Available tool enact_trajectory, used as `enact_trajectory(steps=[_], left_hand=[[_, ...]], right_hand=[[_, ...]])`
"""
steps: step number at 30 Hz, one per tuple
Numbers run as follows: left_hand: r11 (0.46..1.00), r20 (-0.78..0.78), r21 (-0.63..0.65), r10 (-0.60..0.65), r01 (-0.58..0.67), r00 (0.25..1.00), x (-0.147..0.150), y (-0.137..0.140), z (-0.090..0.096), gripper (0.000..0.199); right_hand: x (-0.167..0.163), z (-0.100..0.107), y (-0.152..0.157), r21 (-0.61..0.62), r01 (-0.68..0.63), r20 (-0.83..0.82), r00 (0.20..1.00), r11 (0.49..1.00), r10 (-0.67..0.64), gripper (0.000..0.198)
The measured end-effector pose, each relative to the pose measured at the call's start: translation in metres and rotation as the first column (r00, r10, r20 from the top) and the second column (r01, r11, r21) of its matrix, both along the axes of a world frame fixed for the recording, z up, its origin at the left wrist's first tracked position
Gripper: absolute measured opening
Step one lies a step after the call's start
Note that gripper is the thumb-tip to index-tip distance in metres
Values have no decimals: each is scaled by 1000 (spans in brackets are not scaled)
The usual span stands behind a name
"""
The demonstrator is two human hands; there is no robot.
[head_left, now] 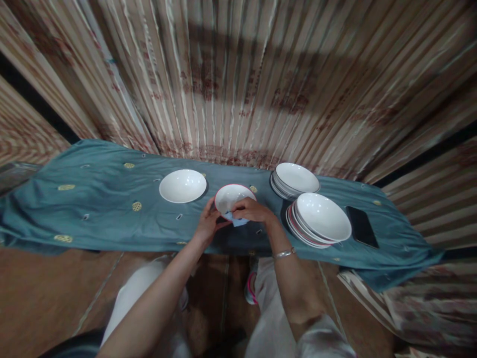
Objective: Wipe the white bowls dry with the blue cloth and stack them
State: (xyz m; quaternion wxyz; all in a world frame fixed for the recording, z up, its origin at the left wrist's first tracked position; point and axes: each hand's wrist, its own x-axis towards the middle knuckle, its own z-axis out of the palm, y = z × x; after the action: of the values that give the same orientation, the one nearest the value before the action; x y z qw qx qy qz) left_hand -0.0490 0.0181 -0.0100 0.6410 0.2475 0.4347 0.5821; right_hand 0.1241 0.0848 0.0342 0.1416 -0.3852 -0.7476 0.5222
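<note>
A white bowl with a red rim [233, 193] is held up in front of me, tilted slightly toward me. My left hand [209, 219] grips its left side and underside. In my right hand [251, 210] is a light blue cloth [238, 220], bunched under the fingers and pressed at the bowl's near rim, part of it hanging over the edge. To the left, a plain white bowl [183, 186] sits on the tablecloth.
Two stacks of dishes stand to the right: a rear stack [297, 178] and a nearer stack [323, 217] with some red rims. A dark phone or tablet [361, 226] lies beside them. The teal tablecloth [108, 209] covers the long table; a pleated curtain [238, 89] hangs behind.
</note>
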Motion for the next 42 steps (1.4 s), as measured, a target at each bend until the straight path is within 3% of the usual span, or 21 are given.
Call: enact_trajectory(steps=[5, 8, 10, 12, 15, 18, 27, 34, 38, 42], left_hand=[[996, -77, 30, 90, -88, 993, 1, 5, -10, 66], [959, -337, 227, 241, -170, 910, -2, 6, -11, 59], [917, -531, 392, 291, -73, 796, -4, 3, -9, 50], [875, -659, 474, 281, 96, 698, -3, -1, -7, 38], [831, -768, 474, 228, 292, 598, 4, -6, -7, 22], [805, -808, 450, 181, 388, 561, 12, -9, -8, 12], [858, -738, 379, 55, 346, 672, 20, -5, 5, 6], [932, -582, 348, 128, 104, 803, 14, 8, 25, 11], [966, -450, 259, 135, -15, 883, 8, 13, 33, 3], [986, -166, 154, 97, -71, 981, 7, 13, 36, 22]], right_hand=[[19, 9, -9, -154, 149, -214, 960, 977, -180, 17], [27, 6, -13, -236, 291, -327, 875, 927, -358, 21], [30, 2, -15, -285, 381, -375, 800, 880, -468, 22], [32, -1, -15, -334, 452, -419, 715, 827, -560, 24], [33, -4, -16, -370, 513, -492, 600, 775, -631, 25], [34, -5, -16, -335, 554, -547, 544, 762, -636, 28], [31, 0, -20, -359, 594, -569, 472, 720, -674, 27], [34, 16, -24, -403, 563, -684, 339, 722, -646, 23], [34, 27, -30, -404, 558, -732, 278, 725, -621, 22], [31, 36, -35, -341, 621, -752, 270, 706, -601, 22]])
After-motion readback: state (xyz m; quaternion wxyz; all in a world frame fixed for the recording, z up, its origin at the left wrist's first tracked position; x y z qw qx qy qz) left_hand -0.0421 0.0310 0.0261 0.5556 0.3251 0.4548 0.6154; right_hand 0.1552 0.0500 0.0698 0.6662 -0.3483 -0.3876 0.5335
